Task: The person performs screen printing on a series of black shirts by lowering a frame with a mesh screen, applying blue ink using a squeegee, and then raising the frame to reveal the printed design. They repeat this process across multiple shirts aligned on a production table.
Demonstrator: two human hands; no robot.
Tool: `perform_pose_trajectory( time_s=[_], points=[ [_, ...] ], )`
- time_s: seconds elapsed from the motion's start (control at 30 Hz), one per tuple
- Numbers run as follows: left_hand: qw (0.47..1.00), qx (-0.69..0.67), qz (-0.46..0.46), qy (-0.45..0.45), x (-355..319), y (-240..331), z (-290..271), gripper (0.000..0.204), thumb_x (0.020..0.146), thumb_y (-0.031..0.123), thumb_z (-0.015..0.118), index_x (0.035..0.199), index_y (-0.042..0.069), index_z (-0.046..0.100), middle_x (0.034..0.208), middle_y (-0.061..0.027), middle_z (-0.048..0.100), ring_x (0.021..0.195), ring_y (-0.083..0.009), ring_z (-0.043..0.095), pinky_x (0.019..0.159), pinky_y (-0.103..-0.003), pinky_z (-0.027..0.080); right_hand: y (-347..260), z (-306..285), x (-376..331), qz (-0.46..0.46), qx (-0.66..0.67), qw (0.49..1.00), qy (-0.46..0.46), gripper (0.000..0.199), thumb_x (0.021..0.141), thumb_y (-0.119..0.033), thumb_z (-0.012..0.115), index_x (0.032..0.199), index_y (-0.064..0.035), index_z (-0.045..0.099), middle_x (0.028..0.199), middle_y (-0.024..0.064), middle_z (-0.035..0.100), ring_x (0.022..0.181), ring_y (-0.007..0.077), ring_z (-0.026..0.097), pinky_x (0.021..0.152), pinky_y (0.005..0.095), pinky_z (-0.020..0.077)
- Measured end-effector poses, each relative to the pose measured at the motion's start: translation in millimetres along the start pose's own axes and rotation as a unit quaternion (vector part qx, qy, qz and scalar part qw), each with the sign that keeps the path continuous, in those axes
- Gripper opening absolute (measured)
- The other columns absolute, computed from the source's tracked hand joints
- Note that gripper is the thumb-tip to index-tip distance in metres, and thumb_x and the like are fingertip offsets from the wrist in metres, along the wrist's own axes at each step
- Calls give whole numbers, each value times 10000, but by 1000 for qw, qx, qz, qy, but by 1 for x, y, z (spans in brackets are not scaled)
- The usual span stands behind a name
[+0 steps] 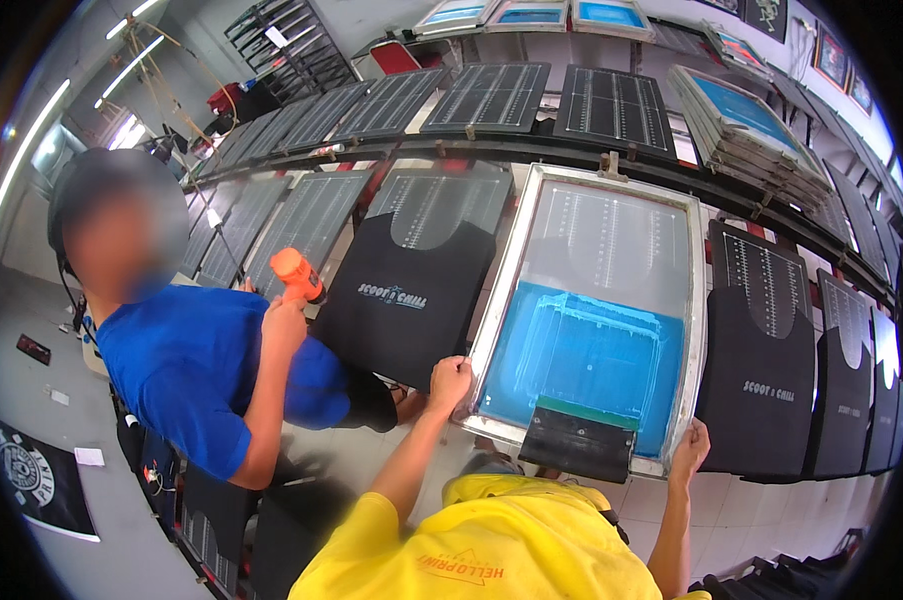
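My left hand (451, 382) is closed on the near left side of a screen-printing frame (695, 330). Closed around its near right corner is my right hand (689, 452). The frame has a pale metal rim, and its mesh is clear grey at the far end and blue at the near end. A squeegee (576, 440) with a black holder and a green edge rests across the near end, between my hands. A hinge clamp (608, 165) meets the far rim. Whatever lies directly under the blue mesh is mostly hidden.
Left of me, a co-worker in a blue shirt (186, 370) holds an orange heat gun (296, 275) near a printed black shirt (406, 290) on a board. Another black shirt (756, 390) lies right of the frame. Stacked screens (746, 115) stand at the far right.
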State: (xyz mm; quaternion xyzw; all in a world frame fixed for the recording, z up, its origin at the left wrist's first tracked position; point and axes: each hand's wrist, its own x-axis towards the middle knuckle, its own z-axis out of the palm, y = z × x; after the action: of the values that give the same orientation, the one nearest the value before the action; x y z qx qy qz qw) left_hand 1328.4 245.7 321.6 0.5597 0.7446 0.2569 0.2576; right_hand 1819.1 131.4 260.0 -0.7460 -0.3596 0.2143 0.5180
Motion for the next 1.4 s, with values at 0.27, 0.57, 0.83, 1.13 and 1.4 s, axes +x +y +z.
perform_pose_trajectory(
  time_s=[0.27, 0.57, 0.83, 1.13, 1.4],
  points=[
    [993, 0, 72, 90, -18, 13, -13, 272, 945, 213, 576, 997, -14, 716, 931, -223, 710, 900, -404, 678, 788, -458, 524, -18, -5, 1, 10, -110, 993, -48, 268, 987, -53, 512, 1200, 72, 618, 1009, 98, 688, 964, 160, 651, 862, 276, 503],
    [981, -168, 30, -97, -105, 19, -48, 334, 980, 279, 611, 823, 7, 727, 659, -59, 656, 592, -144, 611, 555, -284, 477, -89, -6, -25, -222, -155, 960, -75, 320, 951, -79, 603, 1259, 10, 612, 1263, 182, 629, 1183, 322, 594, 1018, 394, 465],
    [885, -201, 6, -419, -170, 4, 0, 409, 1003, 362, 578, 830, 24, 727, 622, -26, 625, 557, -100, 564, 527, -280, 459, -196, 11, -101, -404, -312, 766, -392, 652, 688, -163, 813, 1292, -42, 598, 1327, 150, 594, 1240, 353, 531, 1032, 480, 439],
    [814, -321, -93, -475, -177, 15, 87, 441, 1052, 438, 439, 1286, 67, 483, 955, -45, 656, 546, -81, 515, 456, -235, 388, -200, 39, -78, -453, -347, 745, -344, 569, 647, -173, 802, 1169, -59, 610, 1135, 101, 640, 1035, 285, 593, 881, 422, 479],
    [814, -355, -70, -455, -177, 41, 101, 484, 1086, 455, 316, 964, 47, 547, 799, -43, 598, 528, -93, 483, 469, -258, 379, -202, 58, -56, -453, -308, 791, -273, 400, 617, -142, 840, 940, -82, 612, 912, 73, 644, 874, 276, 626, 750, 403, 485]
  ],
)
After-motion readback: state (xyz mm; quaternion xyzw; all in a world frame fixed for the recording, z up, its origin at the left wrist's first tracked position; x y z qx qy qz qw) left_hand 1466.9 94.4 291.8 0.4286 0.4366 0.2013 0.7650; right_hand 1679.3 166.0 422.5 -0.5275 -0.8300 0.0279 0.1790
